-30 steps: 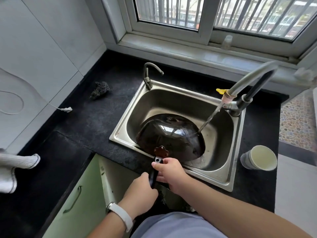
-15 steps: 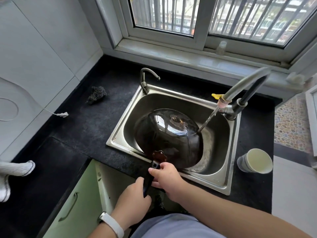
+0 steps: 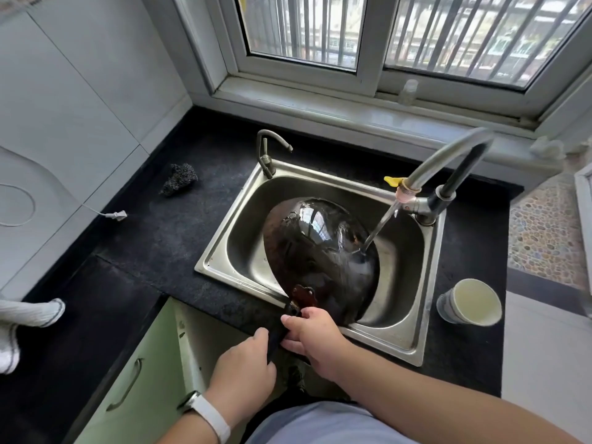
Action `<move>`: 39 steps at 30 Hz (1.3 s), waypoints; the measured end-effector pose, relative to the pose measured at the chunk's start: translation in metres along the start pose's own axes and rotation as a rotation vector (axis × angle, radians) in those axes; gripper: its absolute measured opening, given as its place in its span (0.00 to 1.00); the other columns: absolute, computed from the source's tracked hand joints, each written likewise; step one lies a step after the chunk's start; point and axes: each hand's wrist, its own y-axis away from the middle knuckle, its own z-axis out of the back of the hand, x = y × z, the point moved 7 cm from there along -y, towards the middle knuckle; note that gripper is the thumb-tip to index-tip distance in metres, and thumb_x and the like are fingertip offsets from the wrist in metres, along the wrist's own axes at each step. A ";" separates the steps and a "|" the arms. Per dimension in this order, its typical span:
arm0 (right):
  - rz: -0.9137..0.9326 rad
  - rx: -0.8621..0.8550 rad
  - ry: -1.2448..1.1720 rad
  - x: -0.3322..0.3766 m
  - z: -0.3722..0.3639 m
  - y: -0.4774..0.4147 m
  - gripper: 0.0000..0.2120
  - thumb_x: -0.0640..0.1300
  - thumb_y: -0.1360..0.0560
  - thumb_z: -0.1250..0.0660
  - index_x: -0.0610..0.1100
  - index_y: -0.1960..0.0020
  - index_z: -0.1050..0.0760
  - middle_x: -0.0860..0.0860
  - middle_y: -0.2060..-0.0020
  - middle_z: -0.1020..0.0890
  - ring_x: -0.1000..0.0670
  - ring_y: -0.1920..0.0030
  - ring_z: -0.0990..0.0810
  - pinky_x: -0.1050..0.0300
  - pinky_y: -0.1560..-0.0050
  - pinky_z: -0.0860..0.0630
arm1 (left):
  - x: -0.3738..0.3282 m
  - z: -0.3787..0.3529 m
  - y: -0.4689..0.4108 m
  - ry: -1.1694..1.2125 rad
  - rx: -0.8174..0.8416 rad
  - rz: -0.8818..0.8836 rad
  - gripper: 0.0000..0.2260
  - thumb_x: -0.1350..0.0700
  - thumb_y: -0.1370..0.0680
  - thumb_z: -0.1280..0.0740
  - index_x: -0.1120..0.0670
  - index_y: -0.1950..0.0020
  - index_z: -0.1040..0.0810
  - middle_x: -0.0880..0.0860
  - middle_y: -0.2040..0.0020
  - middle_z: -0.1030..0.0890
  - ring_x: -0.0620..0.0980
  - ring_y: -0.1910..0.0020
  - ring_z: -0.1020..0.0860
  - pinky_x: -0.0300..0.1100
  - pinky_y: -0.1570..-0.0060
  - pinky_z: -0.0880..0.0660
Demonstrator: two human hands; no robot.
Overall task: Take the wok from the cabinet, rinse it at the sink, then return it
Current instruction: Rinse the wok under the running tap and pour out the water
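Nearest, a left hand with a white wristband is curled round the low end of a black handle, and the right hand grips the same handle just above it, fingers wrapped over the top. Left of the arms is a pale green cabinet front with a curved metal pull. The handle crosses the near rim of a steel sink, and the wok sits inside the basin, tipped so its dark, wet underside faces up and shines with window light. A thin stream of water from the tall curved tap on the right strikes the wok's right side. The sink is set into a black speckled counter. On it, near right, stands a pale cup; far left lies a dark scouring pad, a white plug end nearer; a white cloth shows at the left edge. A small second tap rises at the sink's far left corner. Beyond, a grey sill holds a small clear bottle under a barred window, with pale tiled wall to the left
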 end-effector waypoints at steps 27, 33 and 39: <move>-0.005 -0.042 0.015 0.039 -0.011 -0.024 0.13 0.38 0.26 0.29 0.35 0.44 0.27 0.41 0.58 0.19 0.45 0.62 0.17 0.50 0.60 0.17 | -0.037 0.045 -0.018 -0.357 -0.242 -0.077 0.14 0.59 0.35 0.25 0.54 0.55 0.26 0.52 0.62 0.22 0.53 0.70 0.19 0.43 0.77 0.30; -0.054 0.019 -0.078 0.037 -0.003 -0.023 0.08 0.35 0.24 0.34 0.36 0.47 0.30 0.40 0.56 0.23 0.48 0.68 0.17 0.46 0.55 0.18 | -0.020 0.021 -0.028 0.570 0.262 0.271 0.08 0.62 0.23 0.41 0.55 0.45 0.35 0.58 0.55 0.23 0.53 0.69 0.21 0.45 0.71 0.24; -0.086 0.028 -0.081 0.036 0.009 -0.027 0.09 0.37 0.25 0.34 0.37 0.46 0.29 0.37 0.50 0.21 0.39 0.51 0.19 0.43 0.41 0.21 | -0.025 0.006 -0.025 0.961 0.220 0.339 0.06 0.58 0.21 0.36 0.58 0.56 0.29 0.53 0.71 0.28 0.48 0.80 0.32 0.38 0.79 0.39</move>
